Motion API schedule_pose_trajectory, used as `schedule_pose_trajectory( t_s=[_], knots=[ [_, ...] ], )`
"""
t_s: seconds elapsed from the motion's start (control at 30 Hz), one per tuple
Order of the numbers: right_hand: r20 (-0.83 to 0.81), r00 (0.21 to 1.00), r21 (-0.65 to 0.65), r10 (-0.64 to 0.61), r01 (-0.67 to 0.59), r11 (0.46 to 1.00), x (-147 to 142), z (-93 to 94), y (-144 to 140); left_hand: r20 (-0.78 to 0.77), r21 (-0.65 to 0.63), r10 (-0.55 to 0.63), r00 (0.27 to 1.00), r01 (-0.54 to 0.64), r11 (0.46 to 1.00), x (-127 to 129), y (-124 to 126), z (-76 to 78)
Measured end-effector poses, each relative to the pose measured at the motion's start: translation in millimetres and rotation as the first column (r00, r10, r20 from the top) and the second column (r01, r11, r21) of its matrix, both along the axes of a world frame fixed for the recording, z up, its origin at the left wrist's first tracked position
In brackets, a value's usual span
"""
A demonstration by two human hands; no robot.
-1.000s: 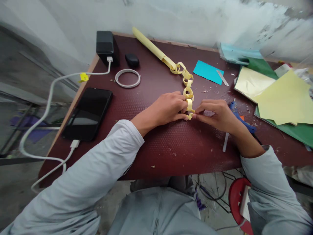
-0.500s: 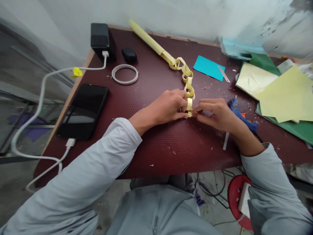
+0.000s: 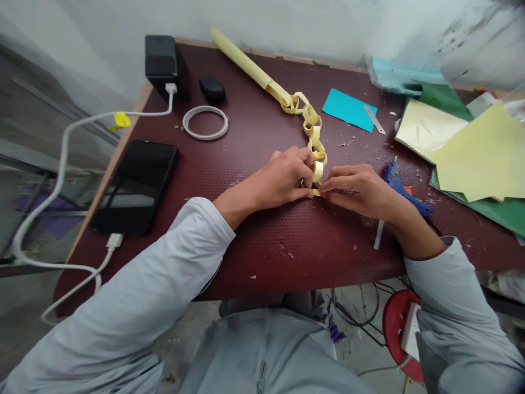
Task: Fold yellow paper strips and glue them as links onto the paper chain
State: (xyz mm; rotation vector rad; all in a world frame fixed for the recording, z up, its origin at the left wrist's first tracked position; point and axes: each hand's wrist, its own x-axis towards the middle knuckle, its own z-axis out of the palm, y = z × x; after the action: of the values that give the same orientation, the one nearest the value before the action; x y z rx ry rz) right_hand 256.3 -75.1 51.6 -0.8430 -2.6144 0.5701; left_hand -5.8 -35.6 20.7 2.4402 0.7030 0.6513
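Observation:
A yellow paper chain (image 3: 312, 117) of linked loops runs down the table from a rolled yellow paper tube (image 3: 241, 60). My left hand (image 3: 287, 175) is closed on the near end of the chain, thumb and fingers pinching the last loop. From the other side, my right hand (image 3: 356, 186) pinches the same small yellow loop with its fingertips. The two hands almost meet there, and the fingers partly hide the loop. Just right of my right hand lies a blue glue gun (image 3: 404, 191), with a pale paper strip (image 3: 379, 235) below the wrist.
At the left are a phone (image 3: 133, 186) on a white cable, a black box (image 3: 162, 63), a black mouse-like object (image 3: 212, 89) and a white ring (image 3: 205, 123). A blade (image 3: 374, 119) lies on blue paper (image 3: 344, 108). Yellow sheets (image 3: 484, 156) are stacked at right.
Both hands stay at the chain's near end. My right fingertips have shifted slightly left, closer to my left thumb, and the last loop looks flatter. The view has moved a little.

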Motion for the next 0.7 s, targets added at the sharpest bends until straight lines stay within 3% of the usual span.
schedule_pose_trajectory(
  t_s=[0.57,0.7],
  knots=[
    [0.056,0.998,0.085,0.011,-0.016,0.996,0.0,3.1,-3.8,-0.007,-0.062,0.005,1.0,-0.005,0.998,2.1,-5.3,1.6],
    [-0.015,0.998,0.037,-0.054,0.055,0.998,-0.4,2.7,-4.4,0.013,-0.048,0.02,1.0,-0.019,0.999,2.8,-5.1,0.2]
  ],
)
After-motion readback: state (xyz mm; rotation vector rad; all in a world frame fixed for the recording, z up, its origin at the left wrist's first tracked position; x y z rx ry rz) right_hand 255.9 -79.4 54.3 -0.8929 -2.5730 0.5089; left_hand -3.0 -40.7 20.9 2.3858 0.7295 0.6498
